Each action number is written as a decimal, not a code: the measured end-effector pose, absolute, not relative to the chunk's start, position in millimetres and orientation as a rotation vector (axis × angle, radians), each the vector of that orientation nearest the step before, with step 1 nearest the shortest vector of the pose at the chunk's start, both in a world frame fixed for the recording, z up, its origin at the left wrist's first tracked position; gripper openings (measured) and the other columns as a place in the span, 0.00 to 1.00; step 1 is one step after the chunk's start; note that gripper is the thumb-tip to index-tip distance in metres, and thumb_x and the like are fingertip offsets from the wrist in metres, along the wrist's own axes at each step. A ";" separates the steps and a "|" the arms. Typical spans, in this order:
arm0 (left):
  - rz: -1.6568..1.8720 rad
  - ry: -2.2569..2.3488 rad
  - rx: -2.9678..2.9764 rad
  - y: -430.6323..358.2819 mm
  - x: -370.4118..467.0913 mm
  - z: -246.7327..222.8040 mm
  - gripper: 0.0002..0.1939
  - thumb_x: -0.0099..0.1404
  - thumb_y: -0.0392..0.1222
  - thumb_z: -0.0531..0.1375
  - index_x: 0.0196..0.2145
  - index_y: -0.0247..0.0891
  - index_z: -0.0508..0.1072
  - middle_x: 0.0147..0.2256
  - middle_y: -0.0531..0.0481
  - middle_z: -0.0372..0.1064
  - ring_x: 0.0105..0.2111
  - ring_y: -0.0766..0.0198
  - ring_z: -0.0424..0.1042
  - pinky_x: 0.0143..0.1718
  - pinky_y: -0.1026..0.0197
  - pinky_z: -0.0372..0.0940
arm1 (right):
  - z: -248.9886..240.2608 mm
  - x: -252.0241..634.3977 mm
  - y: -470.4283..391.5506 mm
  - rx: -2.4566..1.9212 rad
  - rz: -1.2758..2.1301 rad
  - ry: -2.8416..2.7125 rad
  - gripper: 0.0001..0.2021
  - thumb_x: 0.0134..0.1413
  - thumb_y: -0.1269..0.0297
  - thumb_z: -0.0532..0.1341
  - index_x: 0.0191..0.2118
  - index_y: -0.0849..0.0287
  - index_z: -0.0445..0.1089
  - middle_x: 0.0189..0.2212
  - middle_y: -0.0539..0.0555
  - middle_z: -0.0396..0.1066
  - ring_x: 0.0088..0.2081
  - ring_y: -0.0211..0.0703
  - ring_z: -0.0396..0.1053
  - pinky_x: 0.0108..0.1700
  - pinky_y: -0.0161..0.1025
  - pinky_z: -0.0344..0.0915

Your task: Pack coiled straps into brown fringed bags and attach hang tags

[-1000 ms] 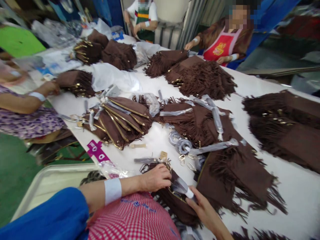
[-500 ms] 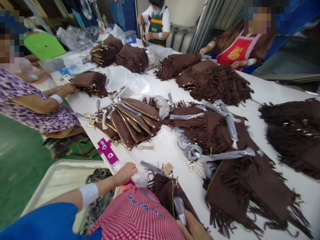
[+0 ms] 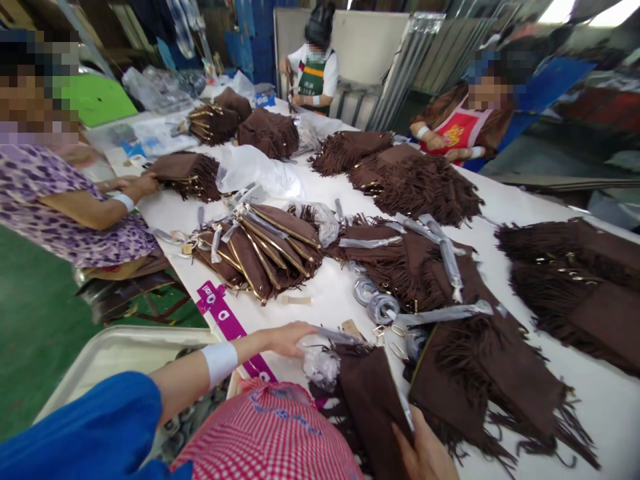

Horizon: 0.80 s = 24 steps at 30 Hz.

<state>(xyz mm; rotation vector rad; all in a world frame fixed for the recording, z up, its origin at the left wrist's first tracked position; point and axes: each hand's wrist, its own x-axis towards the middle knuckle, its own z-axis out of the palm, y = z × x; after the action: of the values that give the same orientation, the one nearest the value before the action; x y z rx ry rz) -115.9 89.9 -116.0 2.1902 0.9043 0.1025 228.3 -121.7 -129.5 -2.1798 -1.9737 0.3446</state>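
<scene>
White table (image 3: 320,300) fills my view. My left hand (image 3: 285,338) has moved off the brown fringed bag (image 3: 370,400) to the crinkled plastic wrap (image 3: 320,365) beside it, fingers loosely extended; my right hand (image 3: 425,453) still grips the bag's near edge.

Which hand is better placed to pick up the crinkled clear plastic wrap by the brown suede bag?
Left. The left hand already rests beside the crinkled clear plastic wrap, while the right hand grips the brown suede bag.
</scene>
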 end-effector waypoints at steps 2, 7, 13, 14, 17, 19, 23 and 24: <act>0.195 1.111 2.060 119.2 -117.3 -107.4 0.20 0.60 0.34 0.57 0.51 0.38 0.66 0.46 0.47 0.68 0.44 0.60 0.67 0.47 0.60 0.63 | -133.9 225.3 -123.7 -2.156 0.217 -1.964 0.25 0.63 0.49 0.43 0.51 0.62 0.64 0.43 0.69 0.75 0.40 0.59 0.76 0.39 0.49 0.72; 0.255 1.327 1.996 164.4 -108.7 -104.5 0.10 0.58 0.30 0.55 0.39 0.36 0.69 0.42 0.45 0.64 0.46 0.58 0.64 0.49 0.58 0.60 | -150.3 191.2 -132.1 -2.206 0.016 -1.944 0.20 0.66 0.57 0.43 0.50 0.64 0.63 0.41 0.68 0.76 0.39 0.56 0.77 0.38 0.45 0.72; 0.224 1.224 1.907 172.2 -56.6 -90.4 0.07 0.55 0.30 0.55 0.23 0.37 0.61 0.24 0.52 0.60 0.31 0.62 0.66 0.34 0.62 0.61 | -158.7 148.9 -136.1 -2.346 -0.191 -1.695 0.15 0.61 0.69 0.49 0.51 0.59 0.63 0.40 0.62 0.75 0.39 0.53 0.75 0.38 0.43 0.71; 0.216 1.167 1.889 170.1 -36.6 -82.2 0.06 0.56 0.32 0.56 0.23 0.36 0.61 0.23 0.53 0.60 0.28 0.64 0.65 0.31 0.64 0.61 | -159.9 143.5 -134.6 -2.359 -0.210 -1.642 0.16 0.59 0.71 0.49 0.51 0.58 0.65 0.39 0.61 0.74 0.40 0.53 0.75 0.39 0.43 0.71; 0.214 0.928 1.813 150.5 34.5 -46.4 0.06 0.58 0.40 0.57 0.27 0.36 0.64 0.21 0.56 0.61 0.21 0.69 0.62 0.23 0.67 0.59 | -158.2 131.6 -126.5 -2.454 -0.132 -1.519 0.20 0.53 0.78 0.49 0.49 0.58 0.68 0.40 0.61 0.73 0.41 0.54 0.73 0.43 0.45 0.70; 0.251 0.741 1.632 128.3 79.2 -16.1 0.10 0.56 0.45 0.59 0.28 0.36 0.64 0.21 0.56 0.62 0.19 0.70 0.61 0.20 0.68 0.58 | -151.6 126.9 -120.2 -2.540 -0.017 -1.465 0.22 0.51 0.81 0.48 0.47 0.58 0.69 0.39 0.61 0.73 0.42 0.54 0.73 0.43 0.46 0.70; 0.228 0.485 1.332 79.1 139.1 41.0 0.15 0.46 0.46 0.65 0.24 0.36 0.64 0.18 0.57 0.61 0.15 0.72 0.59 0.15 0.70 0.55 | -134.8 122.8 -110.1 -2.613 0.015 -1.364 0.24 0.45 0.83 0.52 0.48 0.58 0.69 0.43 0.60 0.73 0.44 0.54 0.72 0.41 0.43 0.71; 0.211 0.456 1.327 66.7 149.1 51.5 0.15 0.46 0.46 0.65 0.24 0.36 0.64 0.17 0.58 0.61 0.15 0.72 0.59 0.14 0.70 0.54 | -131.6 122.4 -107.9 -2.624 0.023 -1.337 0.24 0.45 0.83 0.53 0.48 0.58 0.69 0.44 0.60 0.74 0.44 0.54 0.72 0.40 0.42 0.72</act>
<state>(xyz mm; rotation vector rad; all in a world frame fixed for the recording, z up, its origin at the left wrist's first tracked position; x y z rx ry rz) 149.1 66.7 51.5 1.3273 0.4565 0.2114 122.4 -107.9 -131.6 -2.6238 -1.3368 0.0231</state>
